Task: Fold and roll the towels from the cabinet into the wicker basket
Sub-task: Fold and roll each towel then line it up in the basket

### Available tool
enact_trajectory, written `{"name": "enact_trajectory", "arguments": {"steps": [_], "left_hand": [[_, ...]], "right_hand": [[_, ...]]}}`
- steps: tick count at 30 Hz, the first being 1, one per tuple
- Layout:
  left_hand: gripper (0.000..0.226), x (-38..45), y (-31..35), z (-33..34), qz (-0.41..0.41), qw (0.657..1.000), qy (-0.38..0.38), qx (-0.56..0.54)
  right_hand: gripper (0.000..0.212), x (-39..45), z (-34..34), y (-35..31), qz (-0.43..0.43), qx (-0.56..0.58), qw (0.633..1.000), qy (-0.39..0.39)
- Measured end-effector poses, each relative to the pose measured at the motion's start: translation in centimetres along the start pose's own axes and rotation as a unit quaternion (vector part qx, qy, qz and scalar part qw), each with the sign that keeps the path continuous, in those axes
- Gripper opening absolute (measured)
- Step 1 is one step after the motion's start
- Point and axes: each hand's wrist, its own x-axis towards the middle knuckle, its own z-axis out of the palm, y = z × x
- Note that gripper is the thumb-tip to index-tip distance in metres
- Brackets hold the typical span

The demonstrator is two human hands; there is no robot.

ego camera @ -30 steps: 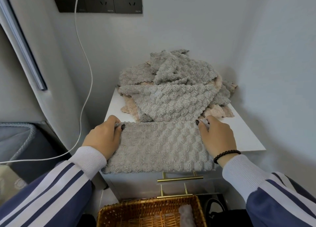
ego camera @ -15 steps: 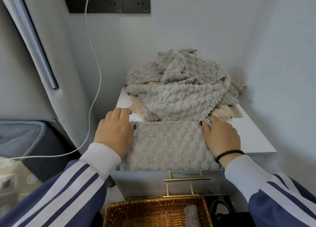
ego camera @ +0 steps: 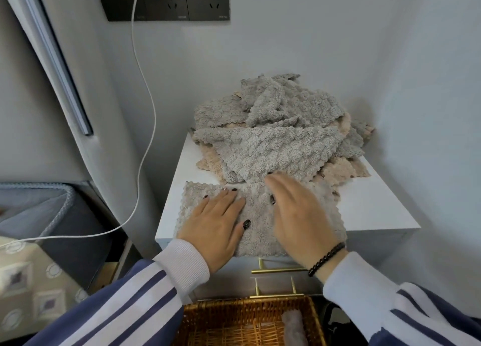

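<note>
I have both palms down on one grey towel that lies folded at the front edge of the white cabinet, its near hem right at the lip. My left hand lies flat and spread, fingers together, pinning the left half; it grips nothing. My right hand is flat too, fingers straight and slightly blurred, laid across the right half with the fingertips reaching the towel's far edge, just beside the pile; it also holds nothing. I judge this flat pressing is there to smooth the fold and squeeze air out of the fluffy pile, so the strip stays even when I roll it. The towel sits at the front because that is the only bare stretch of cabinet top, and it is directly above the basket, so a finished roll only has to drop down. The pile is heaped at the back against the wall, out of the working strip, though its lowest grey towel touches the far edge of mine. Counting: two hands, one towel under them, one basket, and one rolled towel standing in the basket at its right side. The pile mixes grey and beige cloths, several of each; I cannot tell the exact number, they overlap too much. Two brass handles show on the cabinet front, one white cable hangs from the socket on the wall
</note>
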Motion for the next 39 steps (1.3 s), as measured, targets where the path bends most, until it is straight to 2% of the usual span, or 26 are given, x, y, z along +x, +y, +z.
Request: {"name": "enact_trajectory", "arguments": {"steps": [2, 6, 9, 13, 17, 21, 23, 25, 27, 29, 32, 36, 39], "left_hand": [[0.096, 0.0, 0.2, -0.1, 0.002, 1.000, -0.002, 0.002], [0.086, 0.1, -0.1, -0.1, -0.031, 0.999, -0.023, -0.013], [0.083, 0.0, -0.9, 0.0, -0.048, 0.998, -0.031, -0.003], [0.082, 0.0, -2.3, 0.0, -0.089, 0.995, -0.054, 0.000], [0.111, -0.4, -4.1, -0.2, -0.123, 0.990, -0.063, -0.037], [0.099, -1.0, -3.7, -0.8, -0.163, 0.985, -0.062, -0.014], [0.089, -1.4, -2.7, -1.1, -0.137, 0.990, -0.009, 0.026], [0.071, -2.0, -1.6, -1.1, -0.047, 0.995, 0.063, 0.056], [0.061, -2.8, -0.3, -0.1, 0.041, 0.992, 0.100, 0.058], [0.069, -3.4, 0.6, 0.8, 0.067, 0.993, 0.071, 0.064], [0.083, -3.5, 0.3, 1.6, 0.074, 0.991, 0.050, 0.100], [0.097, -3.0, 0.0, 1.9, 0.079, 0.988, 0.072, 0.113], [0.097, -2.8, 0.1, 2.2, 0.081, 0.986, 0.108, 0.101]], "right_hand": [[0.046, -0.7, 1.2, -0.5, -0.010, 0.008, 0.996, -0.086], [0.072, -0.7, 1.5, 0.1, -0.001, -0.030, 0.983, -0.182], [0.090, -0.6, 1.0, 0.5, 0.011, -0.067, 0.975, -0.211], [0.101, -0.9, 0.3, 1.4, 0.052, -0.105, 0.962, -0.247], [0.108, -0.9, -0.5, 2.5, 0.090, -0.105, 0.952, -0.273], [0.124, -0.9, -1.5, 3.1, 0.112, -0.100, 0.945, -0.290], [0.122, -0.9, -1.9, 2.8, 0.102, -0.096, 0.948, -0.287], [0.104, -1.1, -2.3, 1.5, 0.054, -0.079, 0.954, -0.283], [0.091, -1.8, -2.1, 0.0, -0.017, -0.072, 0.956, -0.283], [0.087, -2.7, -1.4, -0.7, -0.068, -0.110, 0.958, -0.255], [0.096, -3.4, 0.0, -0.4, -0.076, -0.118, 0.963, -0.231], [0.094, -3.3, 0.5, -0.5, -0.075, -0.117, 0.974, -0.180], [0.084, -3.2, 0.6, -1.1, -0.073, -0.107, 0.978, -0.166]]}}
